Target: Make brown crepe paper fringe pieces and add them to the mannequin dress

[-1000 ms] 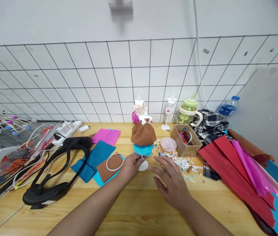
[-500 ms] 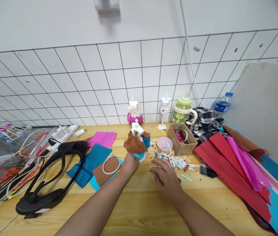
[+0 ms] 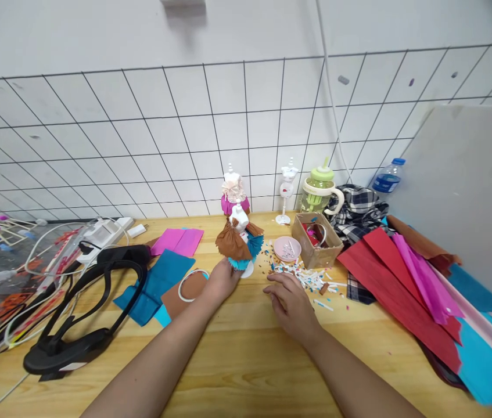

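A small white dress form, dressed in a brown and blue crepe-paper skirt, stands tilted near the middle of the table. My left hand reaches under the skirt and grips its stand; the fingertips are hidden by paper and stand. To the right, my right hand hovers low over the wood with its fingers apart and loosely bent, holding nothing. Just beyond those fingers lie scattered white and blue paper scraps and a pink dish of small pieces.
Behind stand a second dressed form and a bare white form. A cardboard box, green-lidded cup and red paper sheets are on the right. Leftward lie a black headset strap, blue paper and a white ring.
The dress form has turned and tipped a little in my left hand, showing more of the blue paper. My right hand has barely moved. The whole view has shifted slightly.
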Available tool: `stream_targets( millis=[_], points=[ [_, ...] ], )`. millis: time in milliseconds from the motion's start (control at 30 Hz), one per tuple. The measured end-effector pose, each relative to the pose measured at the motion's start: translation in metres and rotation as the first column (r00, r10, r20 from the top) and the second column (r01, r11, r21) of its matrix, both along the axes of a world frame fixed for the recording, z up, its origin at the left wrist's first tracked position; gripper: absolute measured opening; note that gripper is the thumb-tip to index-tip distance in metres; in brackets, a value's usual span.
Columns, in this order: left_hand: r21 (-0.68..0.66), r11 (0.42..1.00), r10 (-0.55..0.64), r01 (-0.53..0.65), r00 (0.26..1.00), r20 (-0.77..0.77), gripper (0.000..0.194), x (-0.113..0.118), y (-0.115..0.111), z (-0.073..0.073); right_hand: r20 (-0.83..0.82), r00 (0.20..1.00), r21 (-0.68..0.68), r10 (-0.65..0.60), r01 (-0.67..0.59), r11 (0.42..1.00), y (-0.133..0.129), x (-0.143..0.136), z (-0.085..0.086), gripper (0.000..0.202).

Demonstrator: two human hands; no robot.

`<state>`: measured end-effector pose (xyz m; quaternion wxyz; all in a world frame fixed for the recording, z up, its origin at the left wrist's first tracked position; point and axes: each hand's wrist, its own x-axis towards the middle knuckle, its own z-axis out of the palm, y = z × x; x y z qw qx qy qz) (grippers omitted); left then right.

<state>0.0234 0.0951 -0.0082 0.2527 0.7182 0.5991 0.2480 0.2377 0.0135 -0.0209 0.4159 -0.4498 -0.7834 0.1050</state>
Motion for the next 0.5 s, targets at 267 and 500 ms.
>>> stream_targets(
  millis=[267, 500],
  points=[
    [-0.049, 0.998, 0.009, -0.043, 0.835, -0.55, 0.02, -0.088, -0.048, 0.046, -0.01, 1.0, 0.011, 0.011, -0.011, 1.0, -0.001, 0.0, 0.004, 0.026],
    [-0.052, 0.998, -0.059, 0.043, 0.924, -0.378, 0.016, -0.087, -0.066, 0.022, 0.038, 0.997, 0.0, 0.062, -0.062, 0.998, -0.005, -0.003, 0.005, 0.025]
  ],
)
